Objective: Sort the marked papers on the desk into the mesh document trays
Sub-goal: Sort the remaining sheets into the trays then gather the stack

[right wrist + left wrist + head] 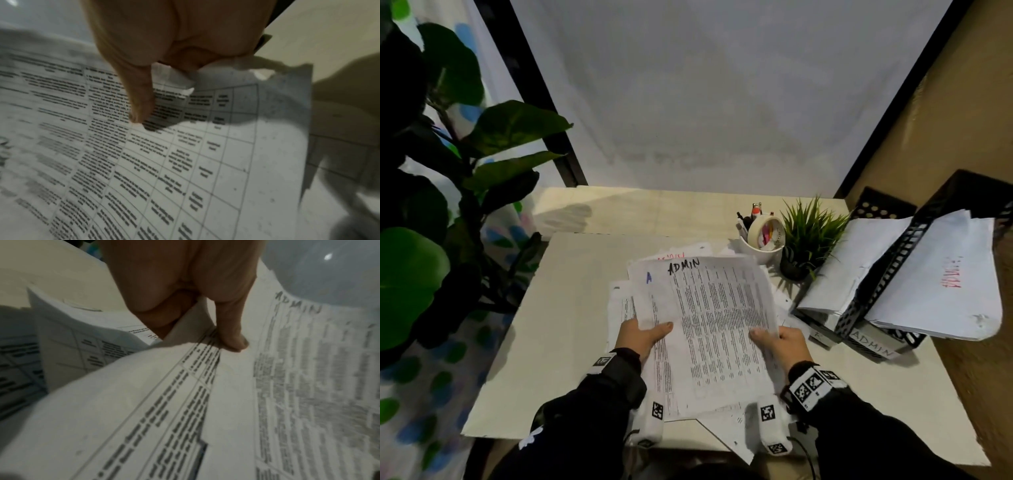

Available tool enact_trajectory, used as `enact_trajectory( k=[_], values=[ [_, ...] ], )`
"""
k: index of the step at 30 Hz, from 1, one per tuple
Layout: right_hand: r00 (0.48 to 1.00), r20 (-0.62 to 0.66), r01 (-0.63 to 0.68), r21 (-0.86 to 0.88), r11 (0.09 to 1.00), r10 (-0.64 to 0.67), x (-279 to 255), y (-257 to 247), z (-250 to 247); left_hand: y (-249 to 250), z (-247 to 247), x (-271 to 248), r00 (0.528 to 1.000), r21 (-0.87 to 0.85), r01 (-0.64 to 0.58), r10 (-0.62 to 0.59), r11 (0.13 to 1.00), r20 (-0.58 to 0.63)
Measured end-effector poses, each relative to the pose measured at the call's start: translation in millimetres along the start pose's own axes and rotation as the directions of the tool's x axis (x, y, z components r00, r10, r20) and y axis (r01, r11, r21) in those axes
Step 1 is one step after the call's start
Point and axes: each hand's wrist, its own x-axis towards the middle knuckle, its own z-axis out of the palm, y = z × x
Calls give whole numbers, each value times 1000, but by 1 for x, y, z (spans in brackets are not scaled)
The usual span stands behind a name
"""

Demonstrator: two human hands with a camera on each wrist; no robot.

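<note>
A printed sheet marked ADMIN in black [717, 308] is lifted above a loose pile of papers [619, 308] at the middle of the desk. My left hand [643, 334] pinches its left edge, thumb on top [232, 337]. My right hand [779, 339] pinches its right edge, thumb [141, 104] pressed on the printed table. Behind it lies a sheet with a blue A [649, 277] and one with red lettering [671, 256]. Two black mesh trays stand at the right: one labelled ADMIN [873, 346] holding a sheet marked in red [952, 277], and another [822, 334] with white papers [859, 260].
A white cup with pens and a tape roll [763, 236] and a small potted grass plant [808, 236] stand behind the pile. A large leafy plant [431, 205] fills the left side. The desk's left half [551, 325] is bare; a grey wall stands behind.
</note>
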Motion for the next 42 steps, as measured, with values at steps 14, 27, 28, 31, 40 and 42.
enact_trajectory(
  k=[14, 27, 28, 31, 40, 42],
  values=[
    [995, -22, -91, 143, 986, 95, 3, -3, -15, 13, -30, 22, 990, 47, -57, 62, 997, -123],
    [997, -14, -76, 239, 968, 82, -6, -20, 5, 48, 32, -34, 965, 71, -31, 11, 997, 263],
    [997, -30, -64, 327, 943, 78, -6, -24, 4, 49, 32, -33, 957, 85, -1, -24, 996, 288],
    [993, -26, -91, 436, 895, 114, 2, -30, -5, 51, 30, -35, 953, 274, -85, -2, 958, 303],
    [993, 120, -35, 115, 993, 22, -16, -33, 0, 26, 18, 4, 995, 359, -92, 101, 929, -7],
    [994, 100, -51, 66, 997, 44, -11, -23, -1, 11, 6, 21, 991, 418, 26, 31, 908, -130]
  ],
)
